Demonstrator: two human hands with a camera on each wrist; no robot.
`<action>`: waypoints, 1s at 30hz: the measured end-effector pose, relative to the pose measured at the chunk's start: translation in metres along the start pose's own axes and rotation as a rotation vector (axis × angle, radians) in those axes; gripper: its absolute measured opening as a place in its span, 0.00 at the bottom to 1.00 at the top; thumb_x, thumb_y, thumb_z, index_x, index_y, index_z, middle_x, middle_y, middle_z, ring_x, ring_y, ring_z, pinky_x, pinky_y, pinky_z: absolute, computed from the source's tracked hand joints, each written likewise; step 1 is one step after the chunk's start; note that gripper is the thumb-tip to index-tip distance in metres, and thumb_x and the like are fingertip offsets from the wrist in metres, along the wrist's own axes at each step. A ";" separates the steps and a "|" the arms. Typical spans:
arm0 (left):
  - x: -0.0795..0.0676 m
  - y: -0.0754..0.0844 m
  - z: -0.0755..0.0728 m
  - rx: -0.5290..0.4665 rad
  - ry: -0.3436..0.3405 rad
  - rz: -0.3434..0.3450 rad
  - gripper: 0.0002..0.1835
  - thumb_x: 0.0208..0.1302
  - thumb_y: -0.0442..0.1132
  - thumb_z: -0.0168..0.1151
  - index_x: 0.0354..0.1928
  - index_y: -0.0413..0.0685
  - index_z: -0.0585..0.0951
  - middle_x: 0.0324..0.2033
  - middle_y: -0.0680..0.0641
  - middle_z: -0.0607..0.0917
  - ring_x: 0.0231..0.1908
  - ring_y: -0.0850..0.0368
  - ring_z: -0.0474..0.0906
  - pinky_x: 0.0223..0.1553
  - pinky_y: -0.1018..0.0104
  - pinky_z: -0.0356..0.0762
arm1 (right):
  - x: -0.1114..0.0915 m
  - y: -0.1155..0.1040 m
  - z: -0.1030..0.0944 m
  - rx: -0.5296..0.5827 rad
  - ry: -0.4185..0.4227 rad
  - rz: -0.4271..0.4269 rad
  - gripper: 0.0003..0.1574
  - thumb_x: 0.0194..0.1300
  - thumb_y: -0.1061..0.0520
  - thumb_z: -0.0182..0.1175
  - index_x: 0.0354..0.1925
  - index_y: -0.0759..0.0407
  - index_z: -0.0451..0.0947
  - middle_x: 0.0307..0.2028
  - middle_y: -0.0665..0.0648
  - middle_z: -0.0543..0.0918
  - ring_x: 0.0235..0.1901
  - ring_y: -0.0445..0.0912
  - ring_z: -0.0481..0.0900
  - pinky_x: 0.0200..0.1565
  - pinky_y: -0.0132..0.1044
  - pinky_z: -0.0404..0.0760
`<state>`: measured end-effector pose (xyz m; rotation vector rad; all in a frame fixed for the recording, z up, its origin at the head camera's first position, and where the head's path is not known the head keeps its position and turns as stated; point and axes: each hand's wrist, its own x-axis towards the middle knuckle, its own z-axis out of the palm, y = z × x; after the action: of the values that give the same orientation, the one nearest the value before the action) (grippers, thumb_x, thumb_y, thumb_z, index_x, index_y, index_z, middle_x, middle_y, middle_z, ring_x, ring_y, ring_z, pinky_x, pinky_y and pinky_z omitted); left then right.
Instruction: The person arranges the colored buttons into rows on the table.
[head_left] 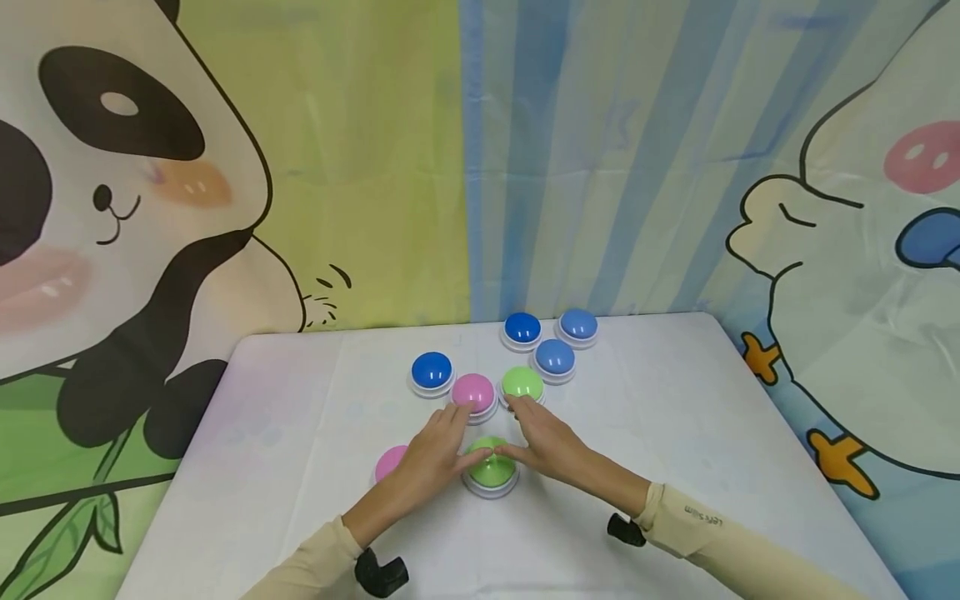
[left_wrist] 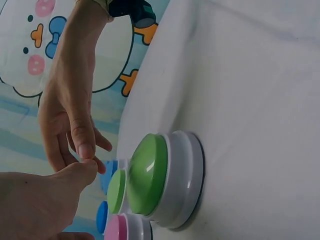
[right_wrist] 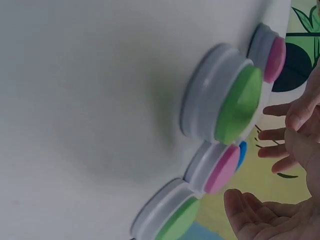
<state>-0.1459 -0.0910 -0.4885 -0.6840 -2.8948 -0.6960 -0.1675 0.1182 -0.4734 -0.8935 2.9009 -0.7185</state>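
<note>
Both hands hover over a green push button (head_left: 491,473) with a white base. My left hand (head_left: 433,446) and my right hand (head_left: 546,440) meet with their thumb tips touching above it. In the left wrist view, a gap shows between the thumbs and the green dome (left_wrist: 147,172). Relaxed fingers of the left hand (right_wrist: 302,132) point forward, near a pink push button (head_left: 474,390). Right-hand fingertips are close to a second green push button (head_left: 522,382); whether they touch it is unclear. Nothing is held. Another pink push button (head_left: 389,462) is partly hidden behind the left forearm.
Farther back stand a dark blue push button (head_left: 432,369), another dark blue one (head_left: 522,327) and two lighter blue ones, the nearer (head_left: 555,357) beside the second green button. A white cloth covers the table (head_left: 660,400). Cartoon-printed curtains (head_left: 375,167) rise behind it.
</note>
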 end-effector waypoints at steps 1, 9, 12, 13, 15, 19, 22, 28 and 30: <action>0.001 -0.002 -0.002 -0.012 -0.004 -0.016 0.44 0.60 0.59 0.64 0.71 0.44 0.62 0.58 0.44 0.76 0.55 0.53 0.74 0.52 0.59 0.82 | 0.004 -0.002 -0.001 -0.002 0.003 0.000 0.51 0.55 0.44 0.71 0.67 0.64 0.62 0.54 0.62 0.78 0.48 0.49 0.80 0.46 0.39 0.85; 0.023 -0.032 -0.023 0.009 0.032 -0.098 0.40 0.60 0.53 0.67 0.68 0.38 0.65 0.57 0.38 0.76 0.57 0.44 0.75 0.54 0.50 0.80 | 0.054 -0.015 -0.002 0.020 -0.027 -0.025 0.47 0.57 0.48 0.71 0.67 0.65 0.62 0.57 0.63 0.76 0.56 0.52 0.77 0.54 0.43 0.82; 0.040 -0.054 -0.032 0.034 0.026 -0.182 0.39 0.61 0.50 0.67 0.67 0.36 0.65 0.56 0.35 0.76 0.56 0.40 0.74 0.54 0.47 0.80 | 0.084 -0.019 0.001 -0.009 -0.059 -0.017 0.45 0.57 0.50 0.70 0.66 0.65 0.64 0.58 0.64 0.75 0.56 0.53 0.76 0.55 0.45 0.82; 0.046 -0.062 -0.034 0.035 0.013 -0.211 0.39 0.61 0.49 0.67 0.67 0.36 0.64 0.57 0.34 0.75 0.56 0.39 0.74 0.55 0.46 0.79 | 0.095 -0.020 0.003 -0.020 -0.077 -0.008 0.44 0.57 0.50 0.70 0.66 0.65 0.64 0.57 0.64 0.75 0.56 0.53 0.76 0.55 0.45 0.82; 0.057 -0.076 -0.036 0.027 -0.028 -0.253 0.39 0.61 0.47 0.67 0.68 0.35 0.63 0.57 0.32 0.74 0.56 0.37 0.73 0.56 0.44 0.77 | 0.115 -0.022 0.008 -0.053 -0.116 0.019 0.44 0.57 0.49 0.70 0.66 0.64 0.64 0.58 0.64 0.74 0.57 0.54 0.75 0.56 0.46 0.81; 0.071 -0.099 -0.033 -0.048 -0.137 -0.304 0.40 0.62 0.44 0.67 0.69 0.33 0.61 0.60 0.30 0.71 0.60 0.35 0.71 0.61 0.42 0.72 | 0.148 -0.023 0.023 -0.092 -0.208 0.069 0.46 0.57 0.47 0.70 0.67 0.60 0.64 0.60 0.63 0.73 0.59 0.54 0.74 0.59 0.48 0.79; 0.075 -0.108 -0.029 -0.104 -0.189 -0.314 0.40 0.61 0.42 0.67 0.69 0.32 0.61 0.61 0.30 0.71 0.61 0.35 0.70 0.63 0.41 0.70 | 0.162 -0.021 0.034 -0.082 -0.285 0.101 0.46 0.59 0.44 0.68 0.68 0.58 0.62 0.59 0.63 0.72 0.58 0.54 0.74 0.60 0.49 0.77; 0.075 -0.113 -0.027 -0.188 -0.205 -0.324 0.39 0.59 0.40 0.69 0.68 0.34 0.63 0.63 0.32 0.71 0.63 0.35 0.69 0.64 0.40 0.68 | 0.173 -0.018 0.044 -0.046 -0.333 0.145 0.47 0.58 0.45 0.69 0.69 0.55 0.60 0.59 0.62 0.71 0.58 0.54 0.75 0.61 0.49 0.76; 0.075 -0.115 -0.026 -0.213 -0.203 -0.331 0.40 0.58 0.41 0.70 0.68 0.35 0.62 0.64 0.32 0.70 0.65 0.35 0.68 0.65 0.40 0.66 | 0.174 -0.017 0.045 -0.026 -0.325 0.157 0.47 0.57 0.47 0.70 0.69 0.55 0.60 0.60 0.62 0.71 0.59 0.54 0.74 0.62 0.49 0.75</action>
<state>-0.2643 -0.1640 -0.4988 -0.3063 -3.1913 -1.0404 -0.2970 -0.0068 -0.4868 -0.6981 2.6581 -0.4747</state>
